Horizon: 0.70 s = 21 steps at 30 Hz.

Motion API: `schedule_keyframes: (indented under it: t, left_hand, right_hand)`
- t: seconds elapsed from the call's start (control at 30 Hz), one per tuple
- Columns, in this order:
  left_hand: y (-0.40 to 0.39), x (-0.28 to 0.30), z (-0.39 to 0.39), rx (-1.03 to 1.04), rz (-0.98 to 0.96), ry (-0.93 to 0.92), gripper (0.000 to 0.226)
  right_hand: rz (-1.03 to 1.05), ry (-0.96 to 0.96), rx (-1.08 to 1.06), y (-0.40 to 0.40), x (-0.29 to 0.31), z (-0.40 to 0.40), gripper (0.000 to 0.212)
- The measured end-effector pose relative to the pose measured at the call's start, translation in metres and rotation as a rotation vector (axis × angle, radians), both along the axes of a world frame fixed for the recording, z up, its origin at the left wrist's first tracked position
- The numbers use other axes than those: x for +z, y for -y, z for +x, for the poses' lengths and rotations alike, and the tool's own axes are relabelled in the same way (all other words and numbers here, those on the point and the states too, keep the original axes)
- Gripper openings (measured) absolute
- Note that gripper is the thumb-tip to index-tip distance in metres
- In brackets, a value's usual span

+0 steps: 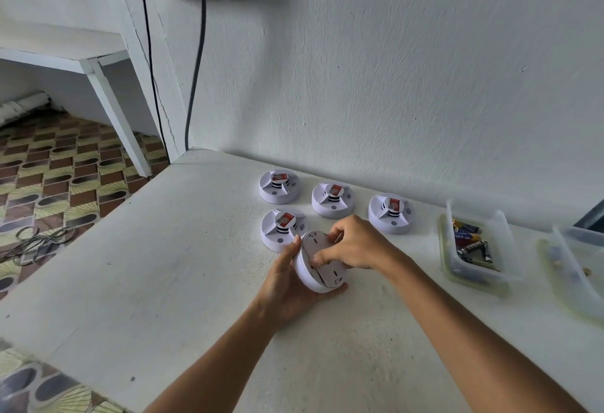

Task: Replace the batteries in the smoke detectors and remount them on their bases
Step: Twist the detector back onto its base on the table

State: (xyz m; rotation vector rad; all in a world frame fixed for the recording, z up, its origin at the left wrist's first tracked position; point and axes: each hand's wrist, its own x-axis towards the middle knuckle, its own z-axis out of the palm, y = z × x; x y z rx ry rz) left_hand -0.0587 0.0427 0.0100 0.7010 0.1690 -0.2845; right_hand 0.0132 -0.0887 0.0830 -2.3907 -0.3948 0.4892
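My left hand (283, 285) cups a white smoke detector (315, 273) from below and the left, tilted with its back side toward me. My right hand (351, 245) grips its back plate, thumb and fingers curled over the top edge. Several other white smoke detectors stand face up on the white table (163, 249): one at the back left (278, 186), one in the middle (332, 199), one to the right (390, 214), and one (281, 228) just behind my left hand. Each carries a red label on top.
A clear plastic tub (474, 245) holding several batteries sits at the right. A second clear tub (575, 272) lies at the far right edge. The wall runs close behind the detectors. Two cables (196, 69) hang from wall sockets at the table's back left corner.
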Motion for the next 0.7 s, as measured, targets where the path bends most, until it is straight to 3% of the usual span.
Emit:
schedule_keyframes:
  t: [0.23,0.5,0.63,0.7]
  left_hand:
    - [0.000,-0.002,0.000,0.002,0.032,0.028,0.053]
    - [0.003,0.010,-0.002,0.036,0.024,-0.002,0.050]
    - [0.005,0.014,-0.005,0.022,0.045,-0.020,0.051]
    - [0.004,0.016,-0.003,-0.020,0.141,0.005,0.048]
  right_hand:
    - [0.046,-0.004,0.052,0.005,-0.002,0.001,0.050]
    - [0.060,-0.036,-0.113,0.000,-0.005,-0.007,0.059]
    - [0.165,-0.115,-0.136,0.006,-0.011,-0.011,0.057]
    - [0.269,-0.174,-0.157,0.013,-0.013,-0.019,0.046]
